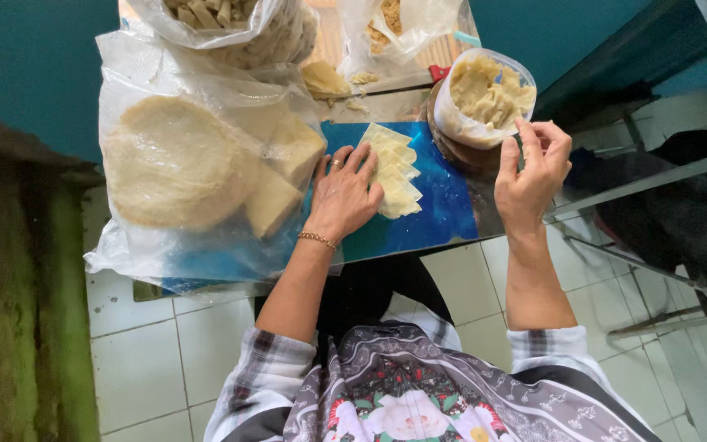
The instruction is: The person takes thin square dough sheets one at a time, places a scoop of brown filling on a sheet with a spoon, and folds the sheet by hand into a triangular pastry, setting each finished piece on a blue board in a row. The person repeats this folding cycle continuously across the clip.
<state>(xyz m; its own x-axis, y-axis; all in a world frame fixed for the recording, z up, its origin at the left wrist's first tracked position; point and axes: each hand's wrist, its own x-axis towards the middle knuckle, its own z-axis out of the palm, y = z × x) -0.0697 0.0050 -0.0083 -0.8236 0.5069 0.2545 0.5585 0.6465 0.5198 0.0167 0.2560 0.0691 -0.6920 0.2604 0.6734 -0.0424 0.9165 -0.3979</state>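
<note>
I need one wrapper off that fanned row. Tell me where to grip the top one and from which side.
Probably take the nearest wrapper's free lower corner on the right side of the wrapper stack, coming from the right. The sheets overlap like shingles on the blue board, and the left hand lies flat on their left edge, while the right hand hovers free beside the tub of filling.

Wrappers left of filling tub

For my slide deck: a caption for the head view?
Left hand pressing fanned dough sheets; right hand beside a filling bowl.
</note>
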